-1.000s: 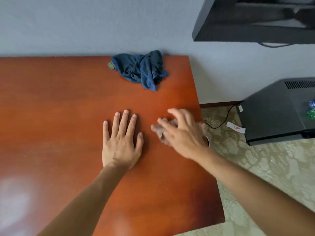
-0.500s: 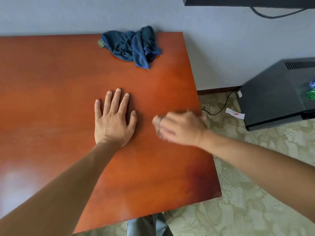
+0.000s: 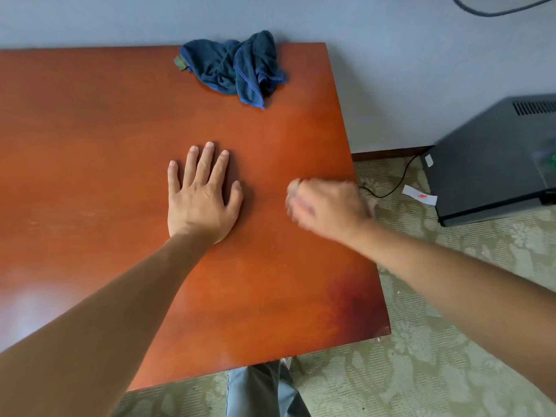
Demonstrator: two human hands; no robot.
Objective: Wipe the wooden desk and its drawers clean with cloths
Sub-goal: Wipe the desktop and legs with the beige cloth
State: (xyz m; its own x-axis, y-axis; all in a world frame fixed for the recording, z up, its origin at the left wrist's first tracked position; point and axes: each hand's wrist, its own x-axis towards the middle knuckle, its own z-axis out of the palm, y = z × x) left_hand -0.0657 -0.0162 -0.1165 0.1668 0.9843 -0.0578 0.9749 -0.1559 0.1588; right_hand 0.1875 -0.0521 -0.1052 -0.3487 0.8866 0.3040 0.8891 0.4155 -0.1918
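Blue cloth [image 3: 234, 69] lies crumpled beyond flat left hand [image 3: 202, 196]; blurred right hand [image 3: 326, 207] grip unclear, near black box [image 3: 493, 164].

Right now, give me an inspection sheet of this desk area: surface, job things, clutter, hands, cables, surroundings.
Surface: wooden desk, glossy, with a darker patch near the front right corner.
Job's things: blue cloth crumpled at the back edge, untouched.
Clutter: nothing seen on the desk.
Hands: left hand flat on the desk, fingers spread; right hand blurred near the right edge, curled, contents unclear.
Cables: black cable on the carpet; another on the wall.
Surroundings: black appliance on patterned carpet, white tag beside it.
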